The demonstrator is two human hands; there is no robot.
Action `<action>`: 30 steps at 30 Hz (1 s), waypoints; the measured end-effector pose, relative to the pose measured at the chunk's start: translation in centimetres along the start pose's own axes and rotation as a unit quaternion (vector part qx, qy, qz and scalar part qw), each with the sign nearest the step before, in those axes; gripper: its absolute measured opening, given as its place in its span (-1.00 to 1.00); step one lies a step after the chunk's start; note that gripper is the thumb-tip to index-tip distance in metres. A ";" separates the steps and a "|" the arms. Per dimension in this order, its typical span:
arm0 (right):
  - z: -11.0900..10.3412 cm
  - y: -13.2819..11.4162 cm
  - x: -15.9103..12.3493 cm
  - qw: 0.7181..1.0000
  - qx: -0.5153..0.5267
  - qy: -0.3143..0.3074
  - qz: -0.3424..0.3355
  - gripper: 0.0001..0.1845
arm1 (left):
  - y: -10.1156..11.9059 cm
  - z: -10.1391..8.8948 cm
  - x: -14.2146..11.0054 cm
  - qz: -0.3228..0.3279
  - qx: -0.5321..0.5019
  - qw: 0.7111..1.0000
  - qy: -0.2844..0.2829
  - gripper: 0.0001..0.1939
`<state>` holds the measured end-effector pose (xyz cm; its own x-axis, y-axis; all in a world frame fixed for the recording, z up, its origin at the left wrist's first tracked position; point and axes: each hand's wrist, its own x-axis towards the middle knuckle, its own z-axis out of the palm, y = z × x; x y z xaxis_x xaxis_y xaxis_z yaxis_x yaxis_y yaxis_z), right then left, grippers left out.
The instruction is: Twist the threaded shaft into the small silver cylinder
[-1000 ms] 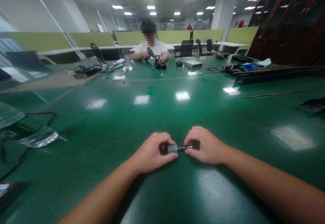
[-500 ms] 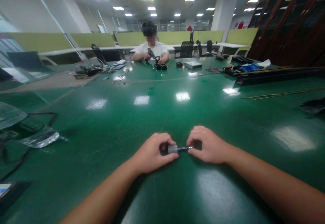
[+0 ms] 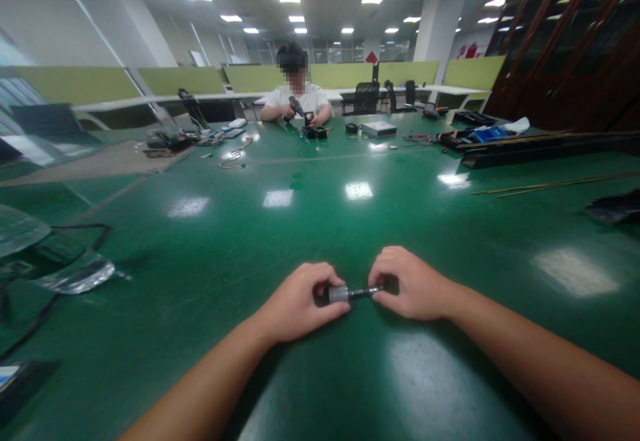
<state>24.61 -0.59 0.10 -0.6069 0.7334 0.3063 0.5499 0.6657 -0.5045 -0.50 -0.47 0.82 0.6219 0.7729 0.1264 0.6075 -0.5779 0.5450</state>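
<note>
My left hand (image 3: 305, 302) is closed in a pinch, thumb and fingers on a short silver cylinder (image 3: 339, 294). From the cylinder's right end a thin dark shaft (image 3: 359, 292) runs level across the gap between the hands. The fingertips of my right hand (image 3: 407, 286) pinch that shaft at its far end, covering its tip. The whole piece lies low, close over the green tabletop (image 3: 320, 241); whether it touches the top I cannot tell. What exactly the piece is does not show clearly.
Across the table a person in a white shirt (image 3: 316, 98) holds a power drill (image 3: 297, 106) over black parts (image 3: 314, 132). A clear plastic object (image 3: 80, 271) and a dark cable lie at left. Thin rods (image 3: 555, 184) and a dark rail (image 3: 530, 153) are at right.
The background has shifted slightly left in view. Both hands keep the same grip on the cylinder and its shaft, with barely any movement.
</note>
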 end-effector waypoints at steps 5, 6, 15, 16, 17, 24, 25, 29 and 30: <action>-0.3 0.1 0.0 1.000 -0.006 -0.010 0.003 -0.91 | 0.0 0.0 0.0 -0.002 -0.001 1.000 -0.001 -0.79; -0.3 0.1 0.0 1.000 -0.007 -0.011 0.005 -0.91 | 0.0 -0.1 0.0 -0.003 0.000 1.000 -0.002 -0.79; -0.6 0.2 0.0 1.000 -0.013 -0.026 0.010 -0.92 | 0.2 -0.1 0.0 -0.006 -0.003 1.000 0.000 -0.80; -0.6 0.2 0.0 0.999 -0.013 -0.027 0.012 -0.92 | 0.2 -0.1 0.0 -0.006 -0.004 1.000 0.001 -0.80; -0.6 0.2 0.0 0.999 -0.013 -0.028 0.013 -0.92 | 0.2 -0.1 0.0 -0.005 -0.004 1.000 0.002 -0.80; -0.9 0.5 -0.1 0.999 -0.017 -0.029 0.012 -0.92 | 0.1 -0.2 -0.1 -0.006 0.002 1.000 -0.003 -0.80; -0.9 0.6 -0.1 0.999 -0.019 -0.031 0.013 -0.92 | 0.1 -0.2 -0.1 -0.006 0.002 1.000 -0.003 -0.80; -1.3 0.8 -0.1 0.999 -0.023 -0.036 0.022 -0.92 | 0.1 -0.2 0.0 -0.001 0.002 1.000 -0.002 -0.80; -1.4 0.8 -0.1 0.999 -0.022 -0.036 0.025 -0.91 | 0.1 -0.2 0.0 0.001 0.001 1.000 -0.001 -0.80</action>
<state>25.90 0.08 0.75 -0.6171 0.7547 0.2228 0.6041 0.6358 -0.4805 -0.52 -0.55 1.03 0.6235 0.7717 0.1256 0.6081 -0.5797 0.5424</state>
